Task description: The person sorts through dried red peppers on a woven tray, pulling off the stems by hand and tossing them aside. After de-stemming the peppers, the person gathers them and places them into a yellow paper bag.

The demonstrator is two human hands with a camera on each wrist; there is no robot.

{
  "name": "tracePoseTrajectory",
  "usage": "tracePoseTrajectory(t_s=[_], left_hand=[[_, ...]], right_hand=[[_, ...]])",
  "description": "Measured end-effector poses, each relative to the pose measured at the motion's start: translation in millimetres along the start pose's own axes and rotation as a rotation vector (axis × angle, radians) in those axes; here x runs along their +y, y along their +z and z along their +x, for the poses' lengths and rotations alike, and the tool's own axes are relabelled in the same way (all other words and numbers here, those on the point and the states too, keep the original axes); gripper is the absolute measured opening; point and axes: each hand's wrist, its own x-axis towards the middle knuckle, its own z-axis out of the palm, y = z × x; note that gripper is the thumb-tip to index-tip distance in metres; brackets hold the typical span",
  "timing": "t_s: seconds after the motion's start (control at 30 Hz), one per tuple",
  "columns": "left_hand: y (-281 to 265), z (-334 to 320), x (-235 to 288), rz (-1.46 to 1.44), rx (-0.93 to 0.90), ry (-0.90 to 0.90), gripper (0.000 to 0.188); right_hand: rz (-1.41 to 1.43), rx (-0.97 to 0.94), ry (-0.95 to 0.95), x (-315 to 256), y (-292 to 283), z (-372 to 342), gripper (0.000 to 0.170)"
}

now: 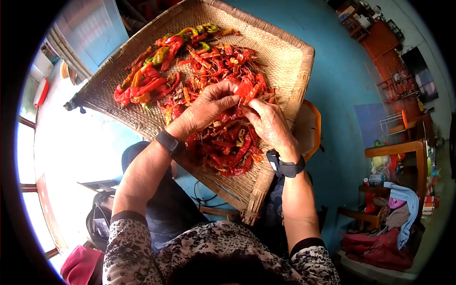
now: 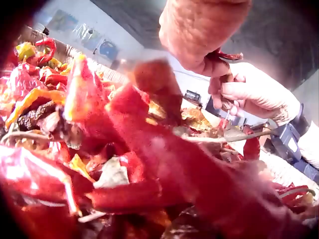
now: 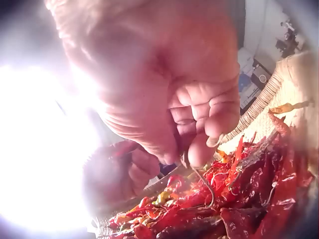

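Both hands meet over a pile of dried red chili peppers (image 1: 228, 147) in a woven tray (image 1: 285, 57). My left hand (image 1: 211, 104) pinches a red chili pepper (image 1: 244, 89) between thumb and fingers; its wrinkled red end shows below that hand in the left wrist view. Close beside it, my right hand (image 1: 270, 121) has thumb and fingertip pressed together on a thin chili stem (image 3: 205, 181), with the other fingers curled in. In the left wrist view the right hand (image 2: 256, 94) pinches a brownish stem end. The palms hide part of the held pepper.
Fresher red, orange and green peppers (image 1: 147, 85) lie in a separate heap at the tray's left. An orange-rimmed container (image 1: 311, 130) stands under the tray's right edge. A wooden chair with clothes (image 1: 380, 242) is at the right, and a black bag (image 1: 99, 221) at the left.
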Motion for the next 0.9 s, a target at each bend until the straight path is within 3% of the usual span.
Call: tracePoseTrajectory(t_s=[0.1, 0.17, 0.23, 0.33, 0.43, 0.5, 0.53, 0.57, 0.6, 0.63, 0.67, 0.7, 0.8, 0.87, 0.9], left_hand=[[-9.6, 0.4, 2.0, -0.144, 0.158, -0.034, 0.007], [-17.2, 0.6, 3.5, -0.093, 0.264, -0.026, 0.009], [-24.6, 0.9, -1.5, -0.108, 0.263, 0.005, 0.01], [-26.7, -1.4, -1.1, -0.033, 0.206, -0.001, 0.013], [-17.3, -5.6, 5.0, 0.034, 0.193, -0.02, 0.015], [-22.6, 2.1, -13.8, 0.183, 0.164, 0.028, 0.02], [-21.4, 3.2, -17.9, 0.261, 0.146, 0.059, 0.02], [-17.5, 5.2, -20.2, 0.34, 0.129, 0.096, 0.021], [-9.3, 6.1, -17.3, 0.331, 0.111, 0.089, 0.022], [-1.6, 4.2, -15.0, 0.321, 0.093, 0.071, 0.022], [4.2, 3.1, -10.4, 0.376, 0.067, 0.064, 0.022], [8.9, 3.8, -12.5, 0.399, 0.048, 0.099, 0.02], [18.5, 2.0, -10.7, 0.364, 0.036, -0.072, 0.018], [13.3, 5.0, -17.3, 0.589, -0.001, 0.165, 0.017], [10.3, 4.7, -16.9, 0.557, -0.01, 0.124, 0.018]], right_hand=[[-0.052, -0.013, 0.058, 2.7, -7.0, -2.4, 0.009], [-0.016, 0.145, 0.167, 9.2, -15.1, -7.2, 0.012], [-0.184, 0.271, 0.47, -2.6, -43.3, -5.0, 0.018], [-0.313, 0.598, 0.357, 51.0, -63.2, -19.1, 0.021], [-0.825, 0.431, 0.538, 54.2, -73.7, -36.6, 0.021], [-0.84, 0.479, 0.501, 42.7, -69.9, -35.2, 0.027], [-0.767, 0.5, 0.402, 39.8, -65.1, -34.0, 0.029], [-0.602, 0.5, 0.18, 42.5, -60.7, -30.2, 0.028], [-0.343, 0.454, 0.139, 35.8, -51.4, -23.7, 0.026], [0.136, 0.345, 0.268, 32.1, -30.6, -19.3, 0.029], [0.246, 0.207, 0.232, 26.4, -21.1, -14.4, 0.034], [0.313, 0.163, 0.244, 25.0, -8.9, -11.7, 0.031], [0.358, 0.208, 0.157, 6.1, 1.8, -3.6, 0.021], [0.231, 0.205, 0.164, 7.2, 5.9, -1.9, 0.014], [0.311, 0.24, 0.163, 12.4, 9.2, -2.2, 0.014]])
